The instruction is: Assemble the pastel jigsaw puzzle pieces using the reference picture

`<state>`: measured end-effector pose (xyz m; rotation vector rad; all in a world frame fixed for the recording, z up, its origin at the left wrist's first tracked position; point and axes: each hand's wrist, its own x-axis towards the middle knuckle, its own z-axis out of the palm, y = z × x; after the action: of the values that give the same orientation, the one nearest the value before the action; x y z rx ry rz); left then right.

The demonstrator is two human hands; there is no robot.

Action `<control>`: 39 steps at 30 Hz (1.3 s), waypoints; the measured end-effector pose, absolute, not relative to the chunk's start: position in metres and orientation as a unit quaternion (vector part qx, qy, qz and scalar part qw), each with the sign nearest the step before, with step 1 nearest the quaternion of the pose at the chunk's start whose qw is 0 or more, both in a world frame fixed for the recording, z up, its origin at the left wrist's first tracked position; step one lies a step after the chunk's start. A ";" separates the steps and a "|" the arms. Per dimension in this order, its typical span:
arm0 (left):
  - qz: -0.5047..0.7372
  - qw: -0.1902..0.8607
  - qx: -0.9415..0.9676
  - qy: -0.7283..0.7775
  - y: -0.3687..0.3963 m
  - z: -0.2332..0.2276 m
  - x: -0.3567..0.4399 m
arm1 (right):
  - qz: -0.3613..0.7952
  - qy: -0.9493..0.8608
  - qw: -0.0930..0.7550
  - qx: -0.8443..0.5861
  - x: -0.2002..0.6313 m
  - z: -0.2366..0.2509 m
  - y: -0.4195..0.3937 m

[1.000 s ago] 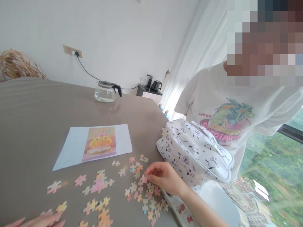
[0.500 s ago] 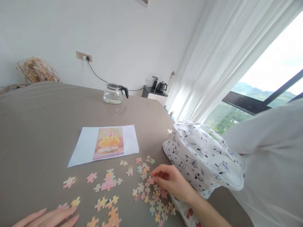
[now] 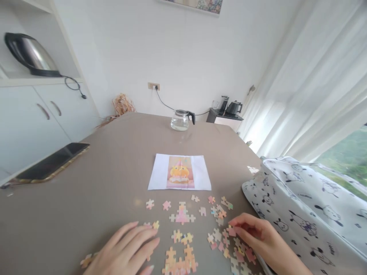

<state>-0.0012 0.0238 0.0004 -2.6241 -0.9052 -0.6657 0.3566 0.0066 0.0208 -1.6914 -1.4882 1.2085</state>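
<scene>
The right hand (image 3: 255,235) is pinching a pink puzzle piece (image 3: 231,231) from the loose pile (image 3: 226,246) while the left hand (image 3: 129,250) is resting flat and unclenched on the table (image 3: 94,179); its sleeve-side sweep risks scattering neighbouring pieces off the near edge.

ref sheet (image 3: 179,172) behind loose pcs (image 3: 220,208), bag (image 3: 304,214) right, carafe (image 3: 180,120) far

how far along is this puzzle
Early on. Done: only a few small joined clusters, one pink below the reference picture and an orange one at the near edge. In hand: the right hand pinches a pink piece in its grip over the loose pile; the left hand lies flat on the table. Left: most pieces are still scattered and unjoined.
</scene>
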 end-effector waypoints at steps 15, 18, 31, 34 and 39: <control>-0.181 0.184 -0.921 -0.291 0.023 0.027 0.001 | 0.476 -0.543 0.282 -0.632 0.362 0.015 0.006; -0.199 0.168 -0.920 -0.293 0.022 0.022 0.001 | 0.461 -0.563 0.276 -0.628 0.359 0.018 0.006; -0.264 0.109 -0.886 -0.364 0.020 -0.003 -0.001 | 0.468 -0.580 0.315 -0.588 0.340 0.029 0.004; -0.270 0.110 -0.896 -0.334 0.020 -0.003 0.001 | 0.473 -0.581 0.295 -0.593 0.330 0.033 0.005; -0.284 0.111 -0.914 -0.267 0.015 -0.006 0.010 | 0.462 -0.635 0.224 -0.577 0.315 0.045 0.004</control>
<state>0.0101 0.0154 -0.0060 -2.6851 -0.7828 -0.8337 0.3147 0.0043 0.0454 -1.5936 -1.7518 1.2750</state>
